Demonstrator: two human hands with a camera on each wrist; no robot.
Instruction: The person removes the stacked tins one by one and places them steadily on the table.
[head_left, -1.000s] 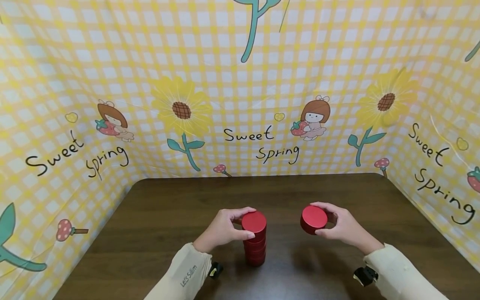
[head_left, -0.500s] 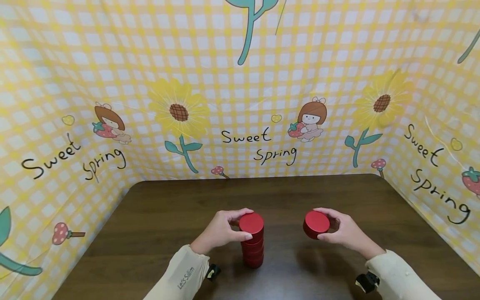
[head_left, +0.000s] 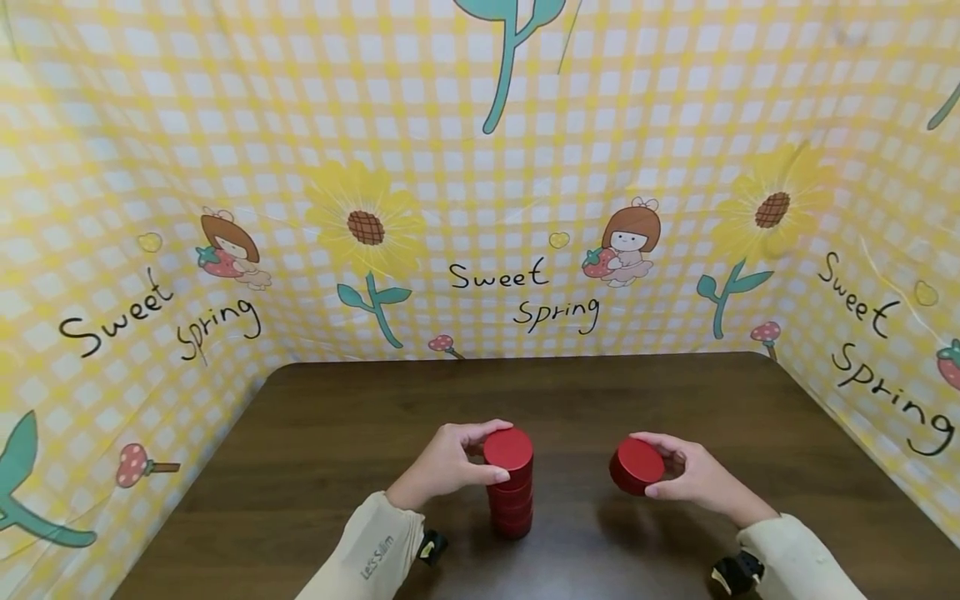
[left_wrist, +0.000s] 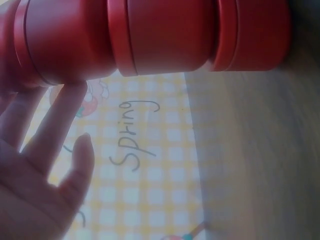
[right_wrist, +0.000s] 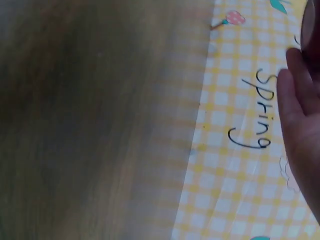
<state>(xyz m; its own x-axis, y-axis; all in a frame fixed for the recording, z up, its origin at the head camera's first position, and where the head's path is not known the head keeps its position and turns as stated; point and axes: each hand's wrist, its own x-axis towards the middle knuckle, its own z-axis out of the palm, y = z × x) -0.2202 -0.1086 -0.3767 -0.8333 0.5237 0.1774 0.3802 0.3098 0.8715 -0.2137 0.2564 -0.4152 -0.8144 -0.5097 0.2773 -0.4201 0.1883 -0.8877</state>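
Red disc (head_left: 637,463), the right hand (head_left: 693,477) pinching it, edged toward the table's (head_left: 337,408) near-right corner, farther from the stack (head_left: 513,492) the left hand (head_left: 450,460) gripped.

I am at a dark brown, wood-grained table with rounded corners (head_left: 337,417), screened at the back and both sides by yellow-and-white checked sheeting (head_left: 480,208) printed with big yellow sunflowers (head_left: 365,227) and black "Sweet Spring" lettering (head_left: 500,276): a makeshift booth, in what sort of building I cannot tell

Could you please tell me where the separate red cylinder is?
In the head view, the separate red cylinder is right of the red stack, held above the table by the right hand.
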